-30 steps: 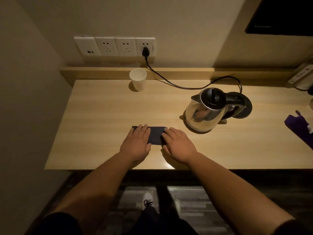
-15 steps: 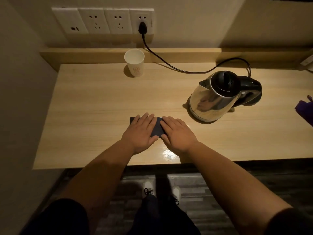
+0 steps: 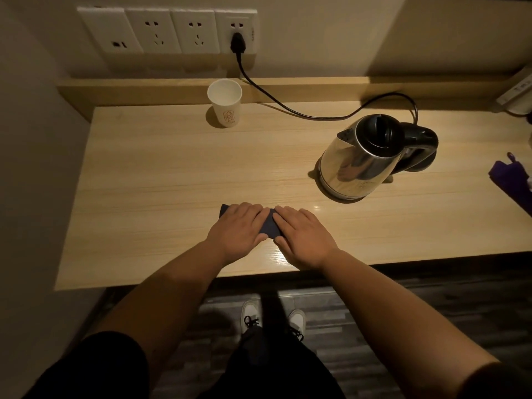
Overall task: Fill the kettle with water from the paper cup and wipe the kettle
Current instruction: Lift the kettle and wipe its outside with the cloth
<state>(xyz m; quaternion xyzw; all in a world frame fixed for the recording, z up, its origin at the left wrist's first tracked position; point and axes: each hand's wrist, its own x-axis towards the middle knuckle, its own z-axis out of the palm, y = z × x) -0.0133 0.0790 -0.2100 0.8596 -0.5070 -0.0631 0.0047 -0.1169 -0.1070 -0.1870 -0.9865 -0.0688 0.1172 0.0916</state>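
Observation:
A steel kettle (image 3: 357,165) with a shut black lid and black handle stands on the wooden desk (image 3: 161,174) at the right, off its base. A white paper cup (image 3: 225,103) stands upright at the back, left of centre. A folded dark blue cloth (image 3: 269,224) lies flat near the front edge. My left hand (image 3: 237,230) and my right hand (image 3: 302,236) both rest palm-down on the cloth, fingers stretched flat, covering most of it. Neither hand touches the kettle or the cup.
A black power cord (image 3: 290,110) runs from a wall socket (image 3: 237,30) across the back of the desk to the base (image 3: 423,165) behind the kettle. A purple item (image 3: 511,180) lies at the right edge. A low wooden ledge (image 3: 316,86) lines the back.
The head camera has tilted and come closer, so the desk looks shifted. My hands have drawn slightly closer together on the cloth, hiding more of it. The kettle and cup stay put.

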